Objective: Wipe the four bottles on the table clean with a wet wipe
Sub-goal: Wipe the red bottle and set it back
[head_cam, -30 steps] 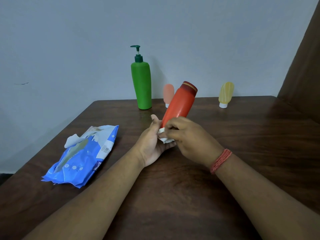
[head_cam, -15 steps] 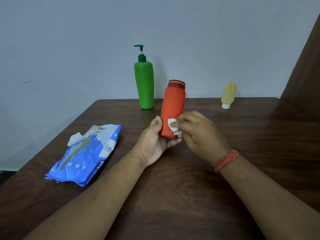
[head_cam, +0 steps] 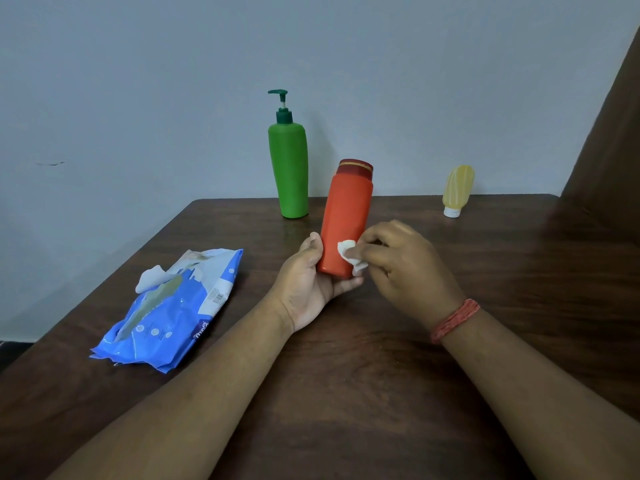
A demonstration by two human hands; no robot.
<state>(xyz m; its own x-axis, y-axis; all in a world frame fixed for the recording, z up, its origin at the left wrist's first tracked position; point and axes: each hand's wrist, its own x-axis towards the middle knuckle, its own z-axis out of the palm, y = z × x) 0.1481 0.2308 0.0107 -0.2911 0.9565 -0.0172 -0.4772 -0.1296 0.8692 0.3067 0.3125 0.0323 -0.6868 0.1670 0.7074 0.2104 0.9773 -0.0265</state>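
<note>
Nearest to where I stand, two bare forearms reach out over the dark wooden table (head_cam: 346,393), and everything else can be placed from the orange bottle (head_cam: 346,220) they meet at. That bottle is lifted just off the wood, close to upright, dark red cap on top. The left hand (head_cam: 308,289) cups its base from the left and below: the thumb lies up the bottle's left side and the fingers curl under the bottom edge, their tips showing at its lower right. The right hand (head_cam: 398,268), a red thread band (head_cam: 455,320) on its wrist, comes in from the right with fingers bent around a small crumpled white wet wipe (head_cam: 349,254), pressing it against the lower right face of the bottle.

Left of the bottle and a little nearer lies a blue and white wipes pack (head_cam: 173,313), flat on the table with a white wipe sticking out of its opening. It carries a barcode and some white lettering, too small and angled to read.

Beyond the bottle and slightly left, a green pump bottle (head_cam: 289,174) stands upright near the table's far edge. Far right at that same edge, a small yellow tube (head_cam: 457,188) stands on its white cap. Behind them rises a plain grey-blue wall (head_cam: 173,98), with a dark brown panel (head_cam: 609,140) at the right.
</note>
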